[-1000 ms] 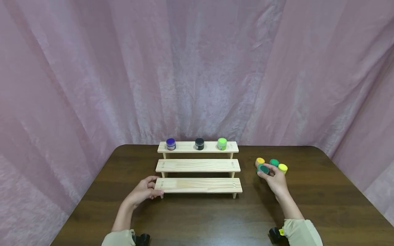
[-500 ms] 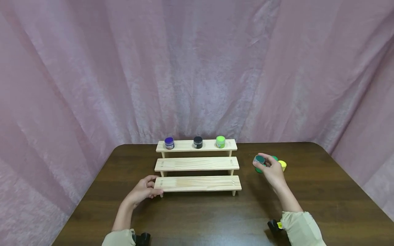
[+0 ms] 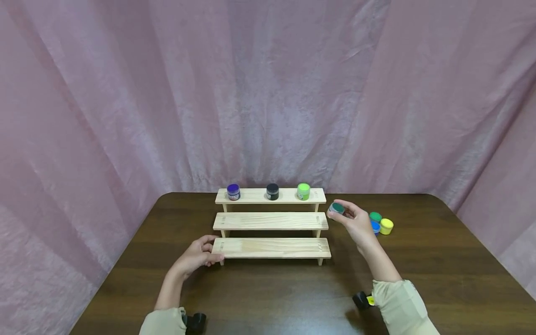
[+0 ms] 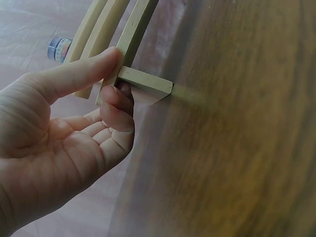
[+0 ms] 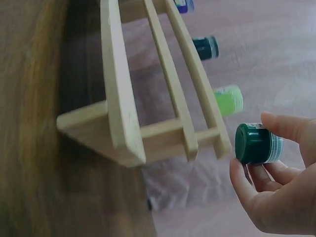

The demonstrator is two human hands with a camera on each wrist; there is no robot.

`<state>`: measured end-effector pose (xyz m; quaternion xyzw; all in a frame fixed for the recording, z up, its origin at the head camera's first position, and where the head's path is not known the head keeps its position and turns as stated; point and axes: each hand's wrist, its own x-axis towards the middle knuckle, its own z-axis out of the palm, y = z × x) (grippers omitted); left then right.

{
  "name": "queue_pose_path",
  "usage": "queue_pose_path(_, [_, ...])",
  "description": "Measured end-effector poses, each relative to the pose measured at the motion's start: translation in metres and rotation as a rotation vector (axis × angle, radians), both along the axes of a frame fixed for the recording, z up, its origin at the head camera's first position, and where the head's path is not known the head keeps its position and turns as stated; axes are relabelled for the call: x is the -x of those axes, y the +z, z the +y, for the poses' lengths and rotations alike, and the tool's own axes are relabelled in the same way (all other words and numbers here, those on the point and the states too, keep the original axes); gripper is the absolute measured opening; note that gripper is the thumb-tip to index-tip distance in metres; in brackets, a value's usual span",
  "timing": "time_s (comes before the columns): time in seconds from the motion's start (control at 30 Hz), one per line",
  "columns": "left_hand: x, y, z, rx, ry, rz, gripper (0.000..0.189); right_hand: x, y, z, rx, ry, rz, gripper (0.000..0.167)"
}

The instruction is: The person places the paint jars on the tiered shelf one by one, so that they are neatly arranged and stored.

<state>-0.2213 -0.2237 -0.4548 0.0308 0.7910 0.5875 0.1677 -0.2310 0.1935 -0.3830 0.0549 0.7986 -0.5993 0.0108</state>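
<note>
A dark green paint jar (image 3: 336, 209) is held between the thumb and fingers of my right hand (image 3: 359, 225), off the right end of the middle step. In the right wrist view the jar (image 5: 256, 143) lies tilted in the grip. My left hand (image 3: 194, 256) pinches the left end of the lowest step of a three-tier wooden display stand (image 3: 271, 221), thumb on top and fingers beneath. Along the top step stand a purple jar (image 3: 233, 192), a black jar (image 3: 272, 191) and a light green jar (image 3: 303, 191). Nothing stands on the two lower steps.
Right of the stand, a green jar (image 3: 375, 217), a blue jar (image 3: 375, 227) and a yellow jar (image 3: 387, 226) are grouped closely on the dark wooden table (image 3: 276, 298). A pink curtain (image 3: 268, 93) hangs behind the table's far edge.
My right hand has lifted the dark green jar from the group and carried it left toward the stand. The blue jar has come into sight; the orange-yellow one is now hidden. My left hand stays put.
</note>
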Motion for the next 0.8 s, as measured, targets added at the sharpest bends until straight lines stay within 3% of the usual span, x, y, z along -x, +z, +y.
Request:
queue_pose_path(0.3, [-0.002,0.001,0.000,0.004,0.002,-0.002,0.078,0.004,0.003,-0.023,0.104,0.102,0.000,0.060])
queue_pose_path(0.8, [0.000,0.001,-0.002,0.002,-0.006,0.002,0.079,0.010,0.009,-0.077,0.050,0.179,0.044,0.055])
